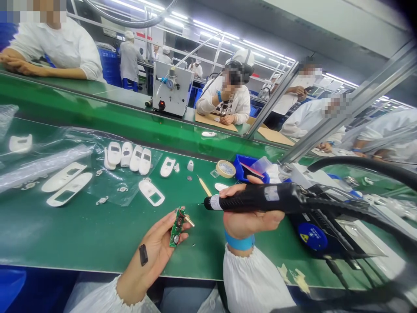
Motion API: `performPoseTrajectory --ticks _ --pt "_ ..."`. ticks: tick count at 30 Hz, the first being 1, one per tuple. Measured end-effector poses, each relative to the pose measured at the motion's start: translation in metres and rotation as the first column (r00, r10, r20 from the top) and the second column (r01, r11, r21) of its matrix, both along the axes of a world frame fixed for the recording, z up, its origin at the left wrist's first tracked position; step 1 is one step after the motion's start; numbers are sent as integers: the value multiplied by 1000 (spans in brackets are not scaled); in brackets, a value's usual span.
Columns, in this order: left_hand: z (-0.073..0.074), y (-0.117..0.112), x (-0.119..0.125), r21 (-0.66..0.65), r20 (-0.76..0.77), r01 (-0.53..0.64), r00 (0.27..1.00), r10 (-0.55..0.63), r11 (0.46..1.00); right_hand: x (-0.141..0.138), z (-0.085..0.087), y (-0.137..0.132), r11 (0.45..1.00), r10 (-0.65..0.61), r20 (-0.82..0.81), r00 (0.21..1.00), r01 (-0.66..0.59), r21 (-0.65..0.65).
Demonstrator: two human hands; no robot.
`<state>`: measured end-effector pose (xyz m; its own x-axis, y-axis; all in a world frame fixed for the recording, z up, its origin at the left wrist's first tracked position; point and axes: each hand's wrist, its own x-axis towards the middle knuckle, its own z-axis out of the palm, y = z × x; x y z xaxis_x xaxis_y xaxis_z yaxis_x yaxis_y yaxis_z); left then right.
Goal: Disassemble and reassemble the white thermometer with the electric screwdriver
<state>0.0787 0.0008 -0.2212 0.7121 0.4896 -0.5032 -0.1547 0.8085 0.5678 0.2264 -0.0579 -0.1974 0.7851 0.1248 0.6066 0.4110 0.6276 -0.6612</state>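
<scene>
The left hand (156, 248) lies palm up over the green workbench (81, 234), its fingers curled in and clamped on a small circuit board (177, 227), from which a brass-coloured pin (189, 221) sticks out. The right hand (247, 213) has its fingers closed around a black corded electric screwdriver (257, 198), and its tip points left toward the board, near it but not touching. A slip of that tip could scratch the board or bend the pin, most likely if the board turns in the fingers, since nothing else braces it. The thick black cable (358, 163) could also tug on the right hand and pull the tip off line. Beyond the hands lie white plastic casings (70, 189), a small metal disc (189, 178), a roll of tape (225, 168) and a blue bin (247, 167). A careless sweep of the white sleeve (254, 282) or the cable could knock loose pieces aside or off the bench.
</scene>
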Motion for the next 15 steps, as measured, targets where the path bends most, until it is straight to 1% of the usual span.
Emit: performPoseTrajectory --ticks 2,4,7,11,13,15 --pt "-2 0 -1 1 13 15 1000 -15 1000 0 -2 1 1000 14 -29 999 -15 -14" --pt "-4 1 -2 4 26 31 999 -31 1000 -3 2 0 999 30 -55 998 -31 -9" --pt "-5 1 -2 -6 41 50 998 -49 999 -12 14 -8 999 25 -65 998 -24 22" --pt "-4 -1 -1 7 47 52 998 -52 999 -27 34 -24 1000 -21 -48 999 21 8" --pt "-3 -3 0 24 34 48 998 -49 999 -33 41 -32 999 -33 -46 998 33 5" --pt "-2 -5 1 25 22 48 999 -48 999 -38 46 -38 1000 -18 -48 999 18 4"
